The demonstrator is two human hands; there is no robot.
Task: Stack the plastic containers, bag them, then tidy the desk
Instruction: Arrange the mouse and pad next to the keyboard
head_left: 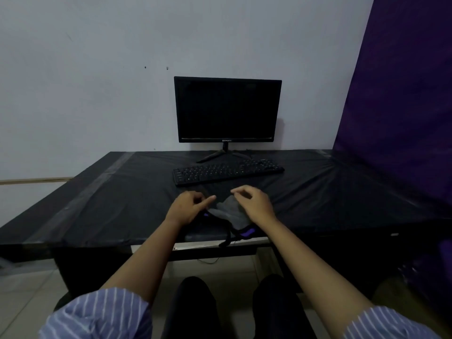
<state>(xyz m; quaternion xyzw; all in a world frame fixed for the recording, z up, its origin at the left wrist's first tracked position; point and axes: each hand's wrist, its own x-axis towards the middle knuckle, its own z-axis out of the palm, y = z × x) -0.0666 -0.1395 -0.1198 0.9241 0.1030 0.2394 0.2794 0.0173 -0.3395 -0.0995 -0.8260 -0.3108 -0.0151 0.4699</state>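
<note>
The bag (227,211) is laid at the front edge of the desk (102,199), just before the keyboard (227,171). Both hands, left (187,207) and right (254,204), are held over it, fingers loosely curled; no grasp can be confirmed.

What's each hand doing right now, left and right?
Left hand: fingers curled at the bag; a grip cannot be told.
Right hand: loosely curled above the bag, holding nothing visible.
</note>
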